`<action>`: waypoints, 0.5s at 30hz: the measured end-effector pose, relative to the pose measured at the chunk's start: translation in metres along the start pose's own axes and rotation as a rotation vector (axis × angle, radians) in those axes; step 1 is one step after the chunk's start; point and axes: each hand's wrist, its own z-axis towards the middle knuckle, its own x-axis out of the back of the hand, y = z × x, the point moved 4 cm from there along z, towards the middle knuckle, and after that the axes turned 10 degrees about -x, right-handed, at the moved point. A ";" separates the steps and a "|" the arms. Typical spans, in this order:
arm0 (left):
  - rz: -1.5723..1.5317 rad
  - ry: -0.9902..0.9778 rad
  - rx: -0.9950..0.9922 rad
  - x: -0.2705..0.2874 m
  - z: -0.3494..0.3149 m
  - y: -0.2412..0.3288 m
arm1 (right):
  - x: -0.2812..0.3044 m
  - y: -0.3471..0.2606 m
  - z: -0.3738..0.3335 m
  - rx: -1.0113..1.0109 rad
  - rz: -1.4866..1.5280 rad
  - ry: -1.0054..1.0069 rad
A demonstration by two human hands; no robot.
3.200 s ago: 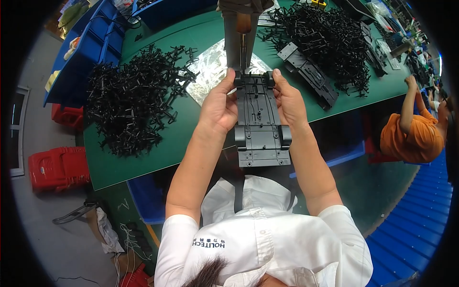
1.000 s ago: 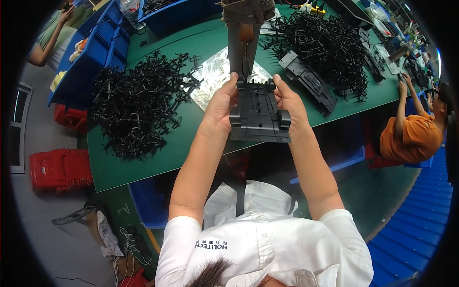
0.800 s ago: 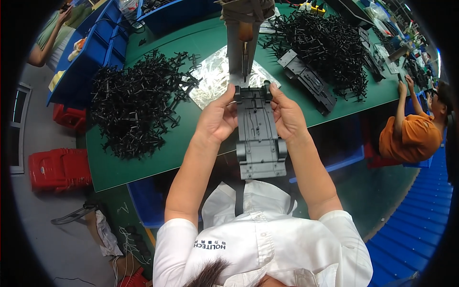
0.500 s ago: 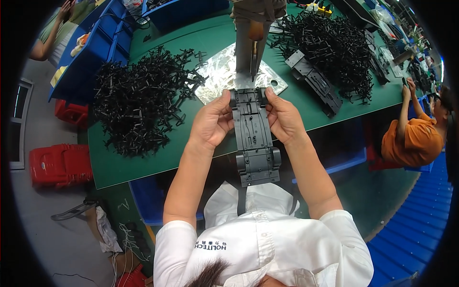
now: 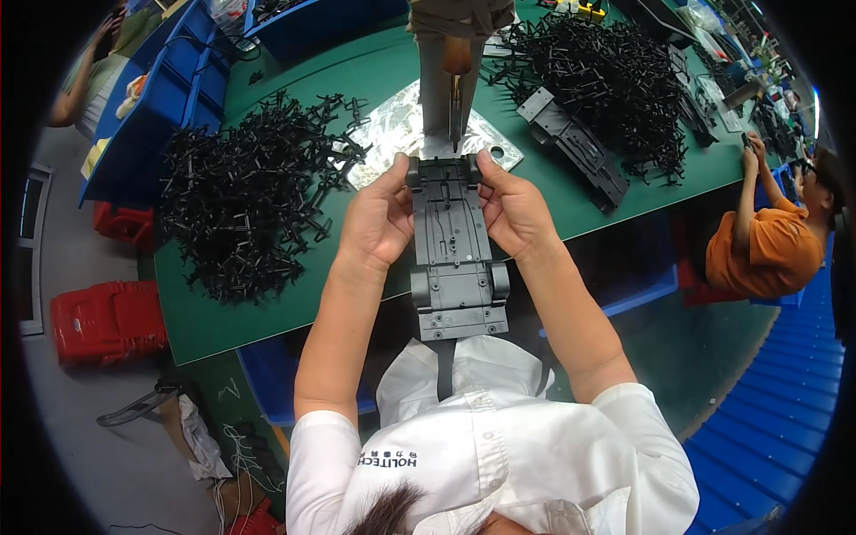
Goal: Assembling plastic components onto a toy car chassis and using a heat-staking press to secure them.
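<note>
Between my hands is a black plastic toy car chassis (image 5: 451, 234), a long moulded plate with raised wheel arches at both ends. My left hand (image 5: 379, 217) is closed on its far left side, thumb by the far left wheel arch. On the opposite side, my right hand (image 5: 515, 212) grips the far right edge in the same way. The far end lies over a shiny silver plate (image 5: 392, 120), just below the thin metal tip (image 5: 456, 125) of an upright machine. The near end reaches past the table edge, above my lap.
Heaps of small black plastic parts lie left (image 5: 236, 196) and right (image 5: 615, 80) on the green table (image 5: 339, 294). A second chassis (image 5: 575, 147) rests by the right heap. Blue bins (image 5: 147, 116) stand at the far left. A person in orange (image 5: 765, 250) sits at right.
The whole view has shifted slightly, so the table and machine appear farther left. The chassis has moved a little farther forward toward the machine's tip, still in both hands.
</note>
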 end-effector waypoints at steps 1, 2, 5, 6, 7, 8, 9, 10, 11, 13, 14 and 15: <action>0.000 0.001 0.001 0.000 0.000 0.000 | 0.000 0.000 0.000 0.006 0.003 0.006; -0.001 0.002 0.004 0.000 0.000 0.001 | -0.001 0.000 0.000 0.012 0.006 0.012; 0.011 0.001 -0.001 -0.002 -0.001 0.003 | -0.004 0.000 -0.001 0.046 -0.061 0.024; 0.024 -0.002 -0.010 -0.003 -0.001 0.004 | -0.004 0.000 -0.001 0.045 -0.061 0.024; 0.024 -0.001 -0.010 -0.002 -0.001 0.003 | -0.004 0.000 0.000 0.046 -0.047 0.020; 0.020 0.005 -0.005 -0.001 0.000 0.003 | -0.004 0.000 0.001 0.048 -0.034 0.017; 0.017 0.011 0.000 -0.001 0.000 0.003 | -0.005 0.000 0.000 0.047 -0.034 0.017; 0.017 0.011 0.000 -0.001 0.000 0.003 | -0.006 0.000 0.000 0.048 -0.038 0.014; 0.021 0.008 -0.001 -0.002 0.000 0.004 | -0.006 0.000 0.000 0.049 -0.042 0.011; 0.024 0.004 -0.003 -0.003 0.000 0.004 | -0.006 -0.001 0.000 0.053 -0.043 0.009; 0.022 0.003 -0.001 -0.003 0.000 0.004 | -0.006 -0.001 0.000 0.056 -0.043 0.006; 0.019 0.001 0.000 -0.002 0.000 0.005 | -0.007 -0.002 -0.001 0.055 -0.044 0.007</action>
